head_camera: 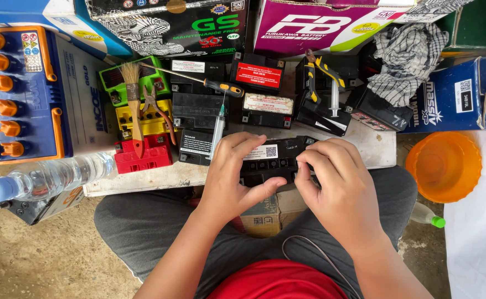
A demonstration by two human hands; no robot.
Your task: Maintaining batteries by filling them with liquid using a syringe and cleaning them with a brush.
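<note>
At frame centre, the left hand (233, 176) and right hand (340, 185) grip a small black battery (273, 160) by its ends at the surface (160, 176) edge; it looks rigid and dense. Beyond: a syringe (218, 128), then boxed batteries (331, 25); lower left, a water-filled bottle (46, 178)

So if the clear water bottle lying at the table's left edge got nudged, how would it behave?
The water bottle lies on its side, partly past the table edge, so it would probably roll and might drop. It looks mostly full, so likely heavy for its size. Its smooth plastic could be slippery.
</note>
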